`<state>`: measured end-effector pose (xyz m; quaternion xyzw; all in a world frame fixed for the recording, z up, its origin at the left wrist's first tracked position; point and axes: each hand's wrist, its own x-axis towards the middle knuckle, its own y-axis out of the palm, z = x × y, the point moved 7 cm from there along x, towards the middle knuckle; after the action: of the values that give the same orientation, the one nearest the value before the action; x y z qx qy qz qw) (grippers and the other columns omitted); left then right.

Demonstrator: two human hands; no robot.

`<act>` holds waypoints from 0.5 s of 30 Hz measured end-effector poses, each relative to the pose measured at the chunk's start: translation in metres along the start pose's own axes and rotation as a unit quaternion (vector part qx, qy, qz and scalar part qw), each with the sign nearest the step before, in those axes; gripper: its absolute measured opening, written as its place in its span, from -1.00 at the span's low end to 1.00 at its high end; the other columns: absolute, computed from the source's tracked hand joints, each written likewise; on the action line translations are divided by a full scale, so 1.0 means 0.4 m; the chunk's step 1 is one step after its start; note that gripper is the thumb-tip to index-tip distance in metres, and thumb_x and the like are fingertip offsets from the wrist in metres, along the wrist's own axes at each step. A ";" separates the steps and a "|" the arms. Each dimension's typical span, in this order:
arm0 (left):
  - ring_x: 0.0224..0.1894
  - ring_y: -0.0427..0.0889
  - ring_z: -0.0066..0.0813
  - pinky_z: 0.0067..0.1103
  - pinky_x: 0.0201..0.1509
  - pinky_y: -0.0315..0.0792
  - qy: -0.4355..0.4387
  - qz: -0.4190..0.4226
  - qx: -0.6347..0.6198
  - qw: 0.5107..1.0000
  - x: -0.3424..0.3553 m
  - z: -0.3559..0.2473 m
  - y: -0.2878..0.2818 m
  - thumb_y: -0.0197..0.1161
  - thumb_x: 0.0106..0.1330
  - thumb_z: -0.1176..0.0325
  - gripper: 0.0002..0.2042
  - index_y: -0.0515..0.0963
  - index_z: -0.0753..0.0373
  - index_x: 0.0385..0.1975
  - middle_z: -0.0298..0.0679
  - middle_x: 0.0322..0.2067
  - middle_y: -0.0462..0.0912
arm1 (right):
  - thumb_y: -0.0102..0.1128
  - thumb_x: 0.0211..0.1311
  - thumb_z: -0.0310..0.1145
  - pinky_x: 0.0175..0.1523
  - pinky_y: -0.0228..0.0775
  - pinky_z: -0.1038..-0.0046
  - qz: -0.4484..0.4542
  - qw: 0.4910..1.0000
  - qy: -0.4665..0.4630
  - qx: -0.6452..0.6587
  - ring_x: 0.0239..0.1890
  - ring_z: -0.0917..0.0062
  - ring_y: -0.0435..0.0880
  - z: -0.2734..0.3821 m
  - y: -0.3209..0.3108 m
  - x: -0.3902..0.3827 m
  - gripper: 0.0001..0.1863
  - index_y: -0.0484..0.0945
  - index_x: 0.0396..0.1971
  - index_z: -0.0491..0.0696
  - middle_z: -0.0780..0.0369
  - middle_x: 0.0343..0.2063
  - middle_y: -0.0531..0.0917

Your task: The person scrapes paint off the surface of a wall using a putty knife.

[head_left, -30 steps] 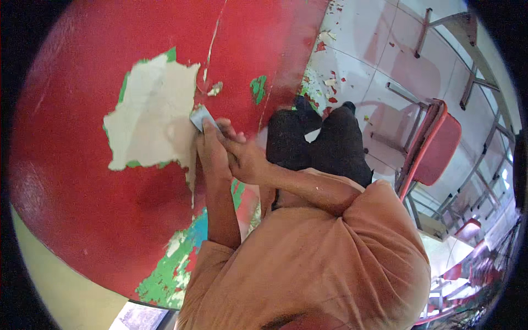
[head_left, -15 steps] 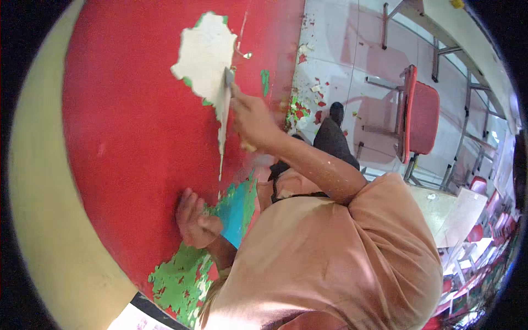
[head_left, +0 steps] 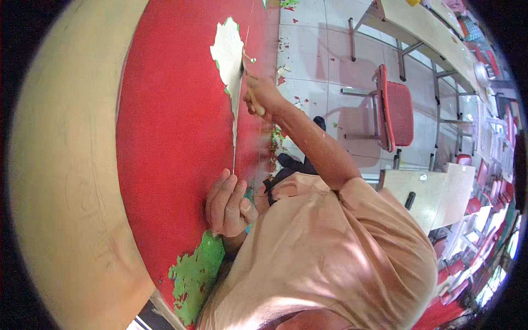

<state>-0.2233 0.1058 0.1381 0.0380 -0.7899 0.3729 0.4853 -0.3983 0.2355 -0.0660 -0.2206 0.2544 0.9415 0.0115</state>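
My right hand (head_left: 263, 98) is closed around the wooden handle of a scraper (head_left: 257, 103). Its blade meets the red painted wall (head_left: 176, 110) at the edge of a jagged white patch (head_left: 227, 49). Thin green bits show along that patch's rim. Downward it narrows into a thin pale strip (head_left: 235, 126), which ends near the fingertips of my left hand (head_left: 226, 206). That hand lies at the red surface with loosely bent fingers, and nothing shows in it. Below it is a ragged green patch (head_left: 198, 275). A little blue-green surface is partly covered by my hand.
A cream wall band (head_left: 60, 165) curves along the left. Paint flakes (head_left: 281, 80) lie on the white tiled floor (head_left: 308, 55) beside the wall. To the right stand a red chair (head_left: 399, 113), a long table (head_left: 429, 27) and a pale desk (head_left: 412, 192).
The view has shifted, so the wall appears farther right. My right hand still grips the scraper at the white patch's edge. My left hand has come up toward the strip's lower end.
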 end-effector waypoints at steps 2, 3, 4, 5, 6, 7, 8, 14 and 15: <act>-0.26 0.62 -0.05 -0.34 -0.23 0.54 0.006 0.013 -0.001 1.000 0.010 0.000 -0.016 -0.08 0.25 0.40 -0.73 0.55 0.44 -0.46 0.03 -0.36 0.59 | -0.18 0.32 -0.08 -0.69 0.16 0.47 -0.035 0.995 0.027 -0.086 -0.83 0.58 0.26 -0.033 -0.003 -0.028 -0.67 0.42 -0.24 -0.03 0.29 -0.81 0.33; -0.26 0.62 -0.05 -0.34 -0.23 0.54 0.011 -0.003 -0.008 1.000 0.017 0.011 0.007 -0.08 0.25 0.40 -0.73 0.55 0.44 -0.46 0.03 -0.36 0.59 | -0.16 0.32 -0.08 -0.68 0.13 0.49 -0.007 0.979 -0.157 -0.126 -0.81 0.60 0.24 -0.070 -0.036 -0.014 -0.65 0.44 -0.26 -0.07 0.30 -0.79 0.31; -0.28 0.62 -0.07 -0.35 -0.24 0.57 0.021 -0.008 -0.032 0.999 0.023 0.011 0.024 -0.05 0.24 0.40 -0.73 0.55 0.46 -0.46 0.01 -0.38 0.59 | -0.15 0.32 -0.11 -0.68 0.13 0.51 -0.064 0.951 -0.245 -0.176 -0.79 0.63 0.25 -0.100 -0.083 0.041 -0.65 0.43 -0.17 -0.08 0.32 -0.78 0.29; -0.31 0.63 -0.09 -0.37 -0.25 0.59 0.024 -0.001 -0.050 0.998 0.014 0.003 0.007 -0.03 0.23 0.39 -0.74 0.55 0.47 -0.45 -0.02 -0.39 0.58 | -0.13 0.32 -0.14 -0.68 0.12 0.52 -0.116 0.916 -0.317 -0.218 -0.76 0.65 0.26 -0.082 -0.065 0.029 -0.64 0.43 -0.08 -0.09 0.35 -0.77 0.28; -0.31 0.63 -0.09 -0.37 -0.25 0.59 0.019 0.004 -0.052 0.998 0.010 0.001 -0.003 -0.03 0.23 0.39 -0.74 0.55 0.47 -0.45 -0.02 -0.39 0.58 | -0.13 0.32 -0.14 -0.68 0.12 0.52 -0.118 0.918 -0.310 -0.218 -0.76 0.65 0.26 -0.055 -0.100 0.039 -0.64 0.43 -0.08 -0.09 0.35 -0.77 0.28; -0.31 0.63 -0.09 -0.38 -0.26 0.59 0.019 -0.003 -0.037 0.999 0.005 0.008 -0.016 -0.03 0.23 0.39 -0.74 0.56 0.47 -0.45 -0.02 -0.39 0.58 | -0.14 0.32 -0.26 -0.64 0.22 0.50 0.066 0.979 -0.190 -0.037 -0.72 0.63 0.36 0.040 -0.049 0.040 -0.63 0.31 0.08 -0.04 0.33 -0.73 0.38; -0.31 0.63 -0.09 -0.38 -0.26 0.59 0.025 -0.012 -0.033 0.999 0.008 0.007 -0.015 -0.03 0.23 0.40 -0.73 0.56 0.48 -0.45 -0.02 -0.39 0.58 | -0.15 0.31 -0.37 -0.61 0.32 0.47 0.233 0.960 -0.060 0.145 -0.67 0.60 0.46 0.096 -0.003 0.015 -0.53 0.19 0.23 0.01 0.31 -0.70 0.49; -0.31 0.63 -0.05 -0.33 -0.27 0.55 0.028 0.010 -0.032 0.999 -0.005 0.006 0.009 -0.06 0.24 0.40 -0.73 0.55 0.44 -0.48 0.02 -0.39 0.60 | -0.18 0.33 -0.25 -0.70 0.17 0.51 -0.018 0.994 -0.061 -0.088 -0.76 0.66 0.31 0.018 -0.014 0.026 -0.62 0.35 0.11 0.09 0.38 -0.77 0.34; -0.31 0.63 -0.05 -0.33 -0.27 0.55 0.029 0.015 -0.039 0.999 -0.006 -0.001 0.010 -0.06 0.24 0.40 -0.73 0.55 0.44 -0.48 0.02 -0.39 0.60 | -0.18 0.33 -0.24 -0.66 0.22 0.52 -0.020 0.993 -0.035 -0.113 -0.74 0.65 0.33 0.038 -0.034 0.064 -0.58 0.31 0.18 0.10 0.36 -0.75 0.37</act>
<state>-0.2234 0.1080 0.1339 -0.0035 -0.7899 0.3500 0.5035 -0.4258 0.2525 -0.0713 -0.1927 0.1413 0.9709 0.0144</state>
